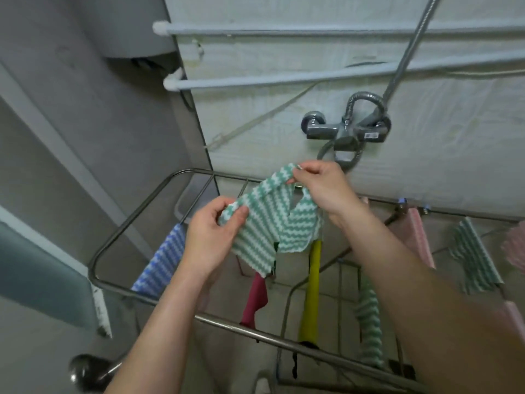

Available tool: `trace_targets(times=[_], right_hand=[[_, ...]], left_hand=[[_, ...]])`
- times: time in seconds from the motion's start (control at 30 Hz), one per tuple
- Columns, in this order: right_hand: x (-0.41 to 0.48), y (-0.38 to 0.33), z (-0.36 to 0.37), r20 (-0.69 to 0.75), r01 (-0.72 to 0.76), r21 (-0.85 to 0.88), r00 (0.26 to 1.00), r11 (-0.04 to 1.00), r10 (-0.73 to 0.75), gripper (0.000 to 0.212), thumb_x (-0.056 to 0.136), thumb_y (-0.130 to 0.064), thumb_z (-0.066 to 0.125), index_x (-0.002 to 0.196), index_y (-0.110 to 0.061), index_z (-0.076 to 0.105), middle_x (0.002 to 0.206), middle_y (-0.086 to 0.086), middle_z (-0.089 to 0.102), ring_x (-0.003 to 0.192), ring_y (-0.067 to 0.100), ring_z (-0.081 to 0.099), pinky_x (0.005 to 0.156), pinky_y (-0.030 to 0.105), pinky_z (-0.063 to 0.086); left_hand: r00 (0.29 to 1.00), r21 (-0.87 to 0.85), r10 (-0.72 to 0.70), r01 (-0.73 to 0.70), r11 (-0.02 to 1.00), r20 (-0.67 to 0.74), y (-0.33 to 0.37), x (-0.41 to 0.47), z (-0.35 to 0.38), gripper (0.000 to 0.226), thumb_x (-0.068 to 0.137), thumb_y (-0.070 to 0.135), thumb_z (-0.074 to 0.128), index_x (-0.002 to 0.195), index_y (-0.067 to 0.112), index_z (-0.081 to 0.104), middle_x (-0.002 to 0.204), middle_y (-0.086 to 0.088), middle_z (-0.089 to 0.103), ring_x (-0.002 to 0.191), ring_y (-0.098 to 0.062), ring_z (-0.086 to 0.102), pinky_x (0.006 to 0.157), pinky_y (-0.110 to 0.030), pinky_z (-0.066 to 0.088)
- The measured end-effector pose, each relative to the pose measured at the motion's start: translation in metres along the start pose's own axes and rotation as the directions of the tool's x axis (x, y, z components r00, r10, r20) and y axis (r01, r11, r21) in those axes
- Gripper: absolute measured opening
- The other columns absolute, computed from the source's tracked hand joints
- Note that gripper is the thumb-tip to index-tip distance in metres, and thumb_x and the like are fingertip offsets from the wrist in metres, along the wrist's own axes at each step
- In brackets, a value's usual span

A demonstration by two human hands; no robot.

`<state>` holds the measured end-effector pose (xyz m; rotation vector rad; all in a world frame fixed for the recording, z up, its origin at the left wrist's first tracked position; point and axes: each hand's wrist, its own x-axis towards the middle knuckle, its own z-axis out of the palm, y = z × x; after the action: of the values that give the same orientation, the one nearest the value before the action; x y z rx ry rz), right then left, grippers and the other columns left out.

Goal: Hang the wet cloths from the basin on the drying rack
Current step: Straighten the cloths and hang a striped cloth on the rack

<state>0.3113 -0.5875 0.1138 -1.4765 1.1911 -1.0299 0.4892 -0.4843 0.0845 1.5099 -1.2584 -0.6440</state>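
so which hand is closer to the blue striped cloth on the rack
Left. The left hand pinches a corner of the green striped cloth just right of the blue striped cloth; the right hand holds the other corner farther off, below the faucet.

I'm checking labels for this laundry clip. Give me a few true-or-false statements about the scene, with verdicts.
1. The left hand and the right hand both hold the green-and-white zigzag cloth. True.
2. The blue-and-white striped cloth lies on the floor. False: it hangs over the metal drying rack, on the left.
3. A yellow cloth hangs on the rack. True.
4. The dark red cloth is in the left hand. False: it hangs from the rack, below the held cloth.
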Motion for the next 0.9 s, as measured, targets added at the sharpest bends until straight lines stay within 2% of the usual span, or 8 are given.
trace_targets(times=[0.2,0.3,0.43,0.57,0.63,0.73,0.83,0.9], right_hand=[[0.084,0.02,0.046,-0.002,-0.062,-0.165,0.998,0.984,0.062,0.021,0.092,-0.015,0.057,0.076,-0.01,0.07,0.073,0.003,0.07,0.052,-0.001,0.055,0.057,0.021,0.04],[0.12,0.039,0.063,0.011,-0.11,-0.257,0.993,0.96,0.117,0.027,0.089,-0.015,0.057,0.063,-0.018,0.064,0.07,0.002,0.07,0.071,0.014,0.068,0.065,0.028,0.046],[0.157,0.06,0.085,0.042,-0.123,-0.438,0.987,0.891,0.157,0.031,0.087,-0.013,0.056,0.056,-0.011,0.056,0.071,0.015,0.065,0.056,0.02,0.053,0.055,0.027,0.038],[0.19,0.08,0.113,0.069,-0.108,-0.479,0.985,0.871,0.16,0.017,0.086,-0.013,0.058,0.078,-0.007,0.071,0.081,0.012,0.067,0.077,0.021,0.059,0.068,0.027,0.041],[0.196,0.084,0.128,0.119,-0.071,-0.462,0.983,0.884,0.141,0.02,0.09,-0.013,0.056,0.101,-0.005,0.071,0.1,0.012,0.07,0.094,0.023,0.062,0.081,0.028,0.046],[0.199,0.094,0.145,0.202,-0.071,-0.455,0.963,0.888,0.181,0.04,0.094,-0.015,0.053,0.134,-0.013,0.051,0.114,0.001,0.058,0.109,0.017,0.054,0.092,0.021,0.038],[0.201,0.116,0.149,0.191,-0.12,-0.538,0.947,0.834,0.259,0.041,0.092,-0.014,0.051,0.133,-0.012,0.05,0.126,0.007,0.058,0.113,0.022,0.055,0.088,0.021,0.038],[0.2,0.13,0.15,0.175,-0.185,-0.544,0.929,0.818,0.327,0.033,0.091,-0.019,0.055,0.122,-0.01,0.059,0.12,0.009,0.062,0.106,0.024,0.059,0.085,0.025,0.044]], left_hand=[[0.999,0.036,-0.045,0.044,0.998,0.022,-0.035,0.061,0.0,0.011,0.091,0.022,0.061,0.082,0.022,0.068,0.076,-0.003,0.069,0.069,-0.009,0.062,0.062,-0.028,0.049],[0.993,0.049,-0.113,0.112,0.992,0.02,-0.061,0.086,0.007,0.013,0.091,0.023,0.059,0.082,0.02,0.067,0.071,0.0,0.067,0.066,-0.015,0.063,0.06,-0.03,0.048],[0.977,0.075,-0.203,0.198,0.977,0.059,-0.098,0.115,0.01,0.014,0.092,0.023,0.057,0.083,0.017,0.065,0.073,-0.005,0.066,0.067,-0.02,0.063,0.061,-0.033,0.048],[0.967,0.07,-0.25,0.254,0.965,-0.05,-0.126,0.139,0.008,0.01,0.092,0.018,0.056,0.086,0.019,0.064,0.074,0.004,0.064,0.067,-0.007,0.061,0.061,-0.024,0.046],[0.954,0.066,-0.271,0.281,0.958,-0.127,-0.137,0.148,0.006,0.011,0.093,0.016,0.055,0.085,0.017,0.063,0.073,0.004,0.062,0.065,-0.002,0.059,0.06,-0.024,0.044],[0.922,0.248,-0.341,0.379,0.891,-0.182,-0.16,0.157,0.002,0.014,0.093,0.019,0.051,0.102,0.014,0.061,0.093,-0.009,0.066,0.087,-0.024,0.062,0.071,-0.03,0.044],[0.925,0.545,-0.369,0.356,0.759,-0.09,-0.173,0.151,0.002,0.036,0.09,0.018,0.051,0.126,0.016,0.051,0.117,-0.014,0.062,0.106,-0.031,0.058,0.081,-0.036,0.046],[0.931,0.585,-0.363,0.284,0.76,0.02,-0.174,0.146,0.008,0.042,0.09,0.025,0.053,0.131,0.019,0.048,0.125,-0.007,0.057,0.111,-0.026,0.055,0.082,-0.033,0.044]])
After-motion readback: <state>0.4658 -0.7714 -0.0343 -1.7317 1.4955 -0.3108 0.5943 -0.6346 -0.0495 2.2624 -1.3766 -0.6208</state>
